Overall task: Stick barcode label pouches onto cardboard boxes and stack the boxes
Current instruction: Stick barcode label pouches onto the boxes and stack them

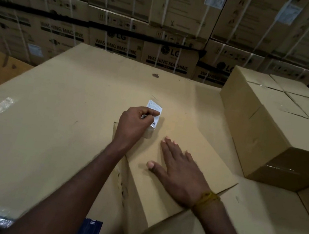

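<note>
left hand (136, 123): pinching the label pouch (155, 113) (barcode side up)
right hand (178, 171): spread flat on the box (195, 142), just beside the left hand

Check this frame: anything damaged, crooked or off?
Mostly fine. The label pouch in the left hand sits skewed to the box edges. That box's left side looks scuffed and torn. The right hand lies flat on top.

A single head-worn view is given, aimed forward and down, close over the hands (165, 150); stacked cartons (162, 28) are seen at twelve o'clock.
</note>
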A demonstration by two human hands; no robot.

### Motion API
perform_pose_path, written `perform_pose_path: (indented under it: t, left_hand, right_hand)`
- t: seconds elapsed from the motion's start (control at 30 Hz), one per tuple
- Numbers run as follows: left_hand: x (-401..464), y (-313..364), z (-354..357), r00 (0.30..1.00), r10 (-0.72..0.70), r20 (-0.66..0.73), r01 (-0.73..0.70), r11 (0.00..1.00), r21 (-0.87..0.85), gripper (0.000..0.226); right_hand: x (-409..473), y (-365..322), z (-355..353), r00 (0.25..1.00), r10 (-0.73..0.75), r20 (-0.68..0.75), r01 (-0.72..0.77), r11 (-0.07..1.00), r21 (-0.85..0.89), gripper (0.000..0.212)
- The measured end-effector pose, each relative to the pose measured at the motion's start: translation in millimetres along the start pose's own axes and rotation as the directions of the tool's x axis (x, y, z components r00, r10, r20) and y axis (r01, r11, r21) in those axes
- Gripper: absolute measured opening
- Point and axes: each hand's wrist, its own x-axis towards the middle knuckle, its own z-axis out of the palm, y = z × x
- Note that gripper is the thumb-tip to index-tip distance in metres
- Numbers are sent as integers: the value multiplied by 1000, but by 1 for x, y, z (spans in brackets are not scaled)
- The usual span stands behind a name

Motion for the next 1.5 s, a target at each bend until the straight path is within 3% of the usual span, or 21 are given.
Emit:
perform_pose_path:
  t: [0.2,0.37,0.43,0.6,0.67,0.77,0.83,0.9,0.97,1.1,1.17,1.27,1.33,1.4,1.5]
  left_hand:
    - [-2,0,1,1000,2,4,-2,1000,12,31]
    - [-3,0,1,1000,-5,-8,5,1000,-11,32]
    - [-1,-1,0,1000,0,-5,0,1000,-9,31]
    - [-2,0,1,1000,15,0,-15,1000,14,31]
    - [-2,-1,2,1000,8,-10,-8,1000,13,31]
    - [-4,0,1,1000,-3,-13,3,1000,3,31]
    - [-3,0,1,1000,-5,-12,5,1000,-11,31]
    - [-2,1,1,1000,-4,-10,4,1000,-9,31]
    - [-2,2,0,1000,-11,-9,11,1000,-1,31]
    - [-3,1,0,1000,-15,-4,15,1000,0,32]
    - [-3,1,0,1000,-9,-9,9,1000,-10,32]
    - [-2,1,1,1000,-2,-10,2,1000,-10,31]
    - [-1,-1,1,1000,0,-8,0,1000,-8,31]
    - [-1,-1,0,1000,-2,-5,2,1000,-4,31]
    - [-2,-1,0,1000,1,1,-1,1000,17,32]
  right_hand:
    - [35,7,-11,999,41,3,-41,999,29,84]
    - [-38,-23,8,993,-118,13,117,992,54,102]
    - [-43,-19,8,988,-150,39,149,988,37,99]
    - [12,23,-5,1000,26,-13,-26,999,25,83]
    - [20,23,-3,997,78,-25,-77,997,24,87]
    - [-14,-6,9,996,-84,-22,84,996,7,101]
    - [-40,-17,11,982,-191,-1,191,981,45,95]
    - [-37,-4,6,978,-205,28,204,978,41,90]
    - [-16,20,0,993,-118,5,118,993,3,92]
    - [16,47,-13,971,225,-82,-222,974,46,85]
    - [7,30,-11,989,136,-60,-130,987,91,80]
    - [-32,-13,5,977,-213,-1,213,976,34,79]
    - [-39,-11,7,965,-262,20,261,965,20,87]
    - [-19,13,3,989,-144,-9,144,990,3,91]
    - [6,45,-8,976,202,-86,-201,979,11,91]
